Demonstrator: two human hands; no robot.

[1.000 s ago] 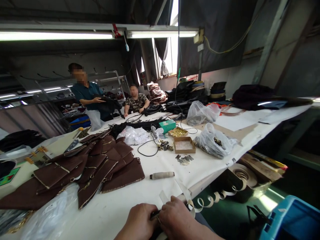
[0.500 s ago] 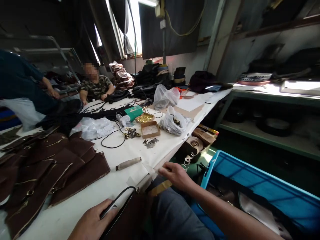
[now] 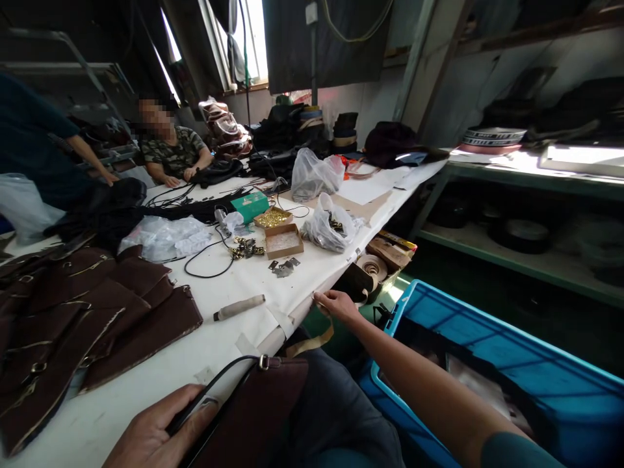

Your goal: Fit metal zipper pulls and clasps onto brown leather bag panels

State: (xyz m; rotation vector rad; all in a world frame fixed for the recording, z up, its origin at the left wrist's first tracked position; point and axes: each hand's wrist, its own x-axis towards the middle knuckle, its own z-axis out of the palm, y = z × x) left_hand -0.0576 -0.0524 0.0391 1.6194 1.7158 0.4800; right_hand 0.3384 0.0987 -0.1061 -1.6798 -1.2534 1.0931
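Note:
My left hand (image 3: 163, 426) is closed around the black strap of a dark brown leather bag (image 3: 273, 393), which rests over my lap at the table edge. A small metal buckle (image 3: 264, 362) joins strap and bag at the top corner. A beige tape strip (image 3: 316, 339) curves out from beside that corner and rises to my right hand (image 3: 338, 304). The fingers of my right hand are pinched together at the table edge, with the pale strip's end between them. A tape roll (image 3: 373, 268) sits in a box just beyond it.
Brown leather pieces (image 3: 146, 331) lie heaped at left on the white table (image 3: 160, 383). A wrapped rod (image 3: 240, 307), metal plates (image 3: 283, 268) and a small cardboard box (image 3: 284, 242) lie ahead. A blue crate (image 3: 492, 331) stands at right. Two people are across the table.
My right hand has moved up and away along the table edge, and the beige strip now hangs in a longer curve. The view has shifted a little; my left hand keeps its grip.

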